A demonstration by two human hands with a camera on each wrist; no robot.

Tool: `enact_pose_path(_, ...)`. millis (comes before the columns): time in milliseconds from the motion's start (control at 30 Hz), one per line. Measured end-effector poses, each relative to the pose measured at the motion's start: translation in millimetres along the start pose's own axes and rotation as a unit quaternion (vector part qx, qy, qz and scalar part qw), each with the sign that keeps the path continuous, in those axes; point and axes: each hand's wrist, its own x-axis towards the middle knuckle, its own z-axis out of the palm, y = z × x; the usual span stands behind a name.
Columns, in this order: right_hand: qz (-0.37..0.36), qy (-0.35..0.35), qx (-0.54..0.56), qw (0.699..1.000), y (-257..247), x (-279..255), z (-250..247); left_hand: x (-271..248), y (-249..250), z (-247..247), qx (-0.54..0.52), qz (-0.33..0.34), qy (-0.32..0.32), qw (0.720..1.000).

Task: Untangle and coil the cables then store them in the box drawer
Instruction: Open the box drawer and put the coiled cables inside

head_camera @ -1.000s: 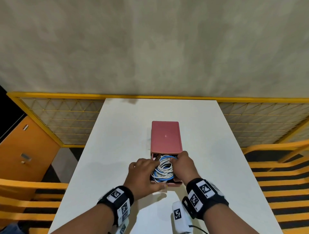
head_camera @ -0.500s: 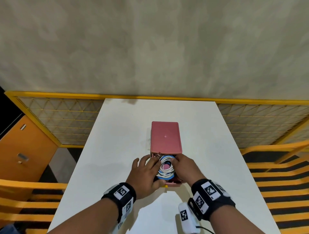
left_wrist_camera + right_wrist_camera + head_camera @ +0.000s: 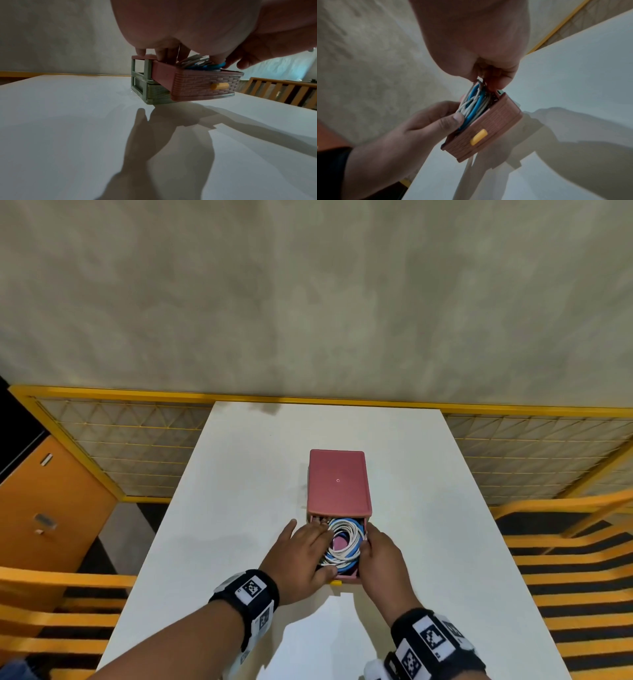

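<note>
A pink-topped box (image 3: 337, 481) stands mid-table with its upper pink drawer (image 3: 347, 578) pulled out toward me. A coil of white and blue cables (image 3: 344, 542) lies in the drawer. My left hand (image 3: 318, 553) grips the coil's left side, fingers over the loops and thumb at the front. My right hand (image 3: 368, 546) curls over the drawer's right wall onto the coil. In the right wrist view the coil (image 3: 474, 104) stands slightly above the drawer (image 3: 488, 128), and my right fingertips (image 3: 494, 79) pinch its far end. The left wrist view shows the drawer front (image 3: 204, 86).
The box has a green frame (image 3: 140, 83) and a shut green lower drawer (image 3: 156, 92). The white table (image 3: 239, 508) runs to a yellow mesh railing (image 3: 120, 440) at the back. Orange slatted chairs (image 3: 565, 542) flank both sides; an orange cabinet (image 3: 44, 508) stands left.
The coil has sunk lower into the drawer and its centre now shows the pink bottom. My left fingers have slid from the top of the coil to its left side.
</note>
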Motion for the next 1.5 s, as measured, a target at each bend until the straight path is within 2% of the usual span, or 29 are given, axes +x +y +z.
enact_pose_path(67,-0.004,0.005,-0.001,1.000,1.1,1.5,-1.4,0.1,0.3,-0.7,0.003,0.008,-0.009,1.000)
enact_pose_path(167,0.029,0.025,-0.016,0.999,11.2,9.3,-1.5,-0.5,3.8,-3.6,-0.011,-0.013,-0.030,0.999)
enact_pose_path(267,0.035,0.036,-0.024,0.998,17.5,14.1,-1.7,-2.9,7.9,2.1,-0.039,-0.024,0.001,0.999)
enact_pose_path(333,0.014,0.038,-0.048,0.998,22.6,15.5,0.3,-3.0,9.3,9.0,-0.059,-0.038,0.021,0.997)
enact_pose_path(533,-0.085,0.061,-0.122,0.987,40.0,12.7,13.0,-1.4,16.3,7.5,-0.030,-0.084,-0.041,0.995)
enact_pose_path(667,-0.135,0.081,-0.222,0.962,36.9,7.9,9.0,0.0,18.6,6.6,-0.038,-0.120,-0.057,0.990)
enact_pose_path(800,-0.165,0.035,-0.284,0.944,35.5,-0.4,11.4,2.7,18.7,11.9,-0.157,-0.124,-0.027,0.979)
enact_pose_path(900,-0.165,0.015,-0.213,0.963,38.4,-0.7,13.4,6.0,17.8,14.3,-0.183,-0.145,-0.016,0.972)
enact_pose_path(1000,-0.152,0.025,-0.163,0.975,45.9,-1.8,11.4,9.0,21.1,12.4,-0.205,-0.157,0.009,0.966)
enact_pose_path(1133,-0.149,0.033,-0.232,0.961,49.2,-14.7,17.0,7.5,28.1,12.6,-0.247,-0.166,0.048,0.954)
enact_pose_path(1267,-0.183,0.051,-0.297,0.936,47.4,-17.6,15.1,1.6,27.9,18.2,-0.274,-0.160,0.070,0.946)
enact_pose_path(1500,-0.185,0.011,-0.377,0.907,47.3,-20.2,13.6,8.7,20.9,22.3,-0.261,-0.175,0.079,0.946)
